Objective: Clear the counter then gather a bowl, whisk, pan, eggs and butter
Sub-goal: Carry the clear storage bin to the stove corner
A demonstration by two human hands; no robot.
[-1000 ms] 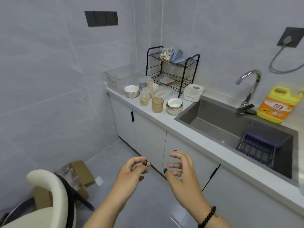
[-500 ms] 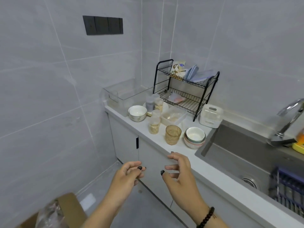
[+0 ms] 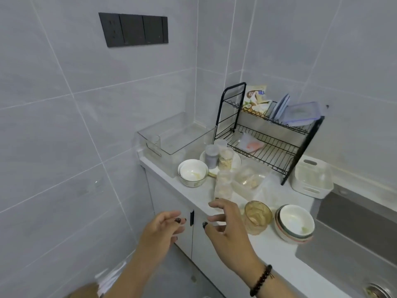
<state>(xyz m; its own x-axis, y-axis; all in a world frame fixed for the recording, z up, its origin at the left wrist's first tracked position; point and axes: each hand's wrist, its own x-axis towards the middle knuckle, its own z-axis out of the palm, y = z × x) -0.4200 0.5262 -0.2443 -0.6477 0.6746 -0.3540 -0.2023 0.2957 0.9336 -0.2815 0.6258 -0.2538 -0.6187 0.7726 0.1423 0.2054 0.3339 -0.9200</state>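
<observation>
Desk (image 3: pixel 199 202): white, running from the wall corner to the sink (image 3: pixel 352 231).
Left hand (image 3: pixel 159 231): in the air off the desk's front edge, fingers loosely curled, grip holding nothing.
Right hand (image 3: pixel 227 229): raised over the front edge, fingers spread and relaxed, grip empty, just beside the amber glass (image 3: pixel 256 217); beaded bracelet (image 3: pixel 261 280) at the wrist.
Stacked bowls (image 3: pixel 295 225): at the front edge next to the sink, touching nothing else.
White bowl (image 3: pixel 192 172): nearer the wall end, beside a plate (image 3: pixel 235 161) carrying two jars.
Clear jar (image 3: pixel 223 184): between the white bowl and the amber glass.
Clear bin (image 3: pixel 171 136): in the back corner.
Black dish rack (image 3: pixel 270 134): along the back edge, white basket (image 3: pixel 312 178) to its sink side
</observation>
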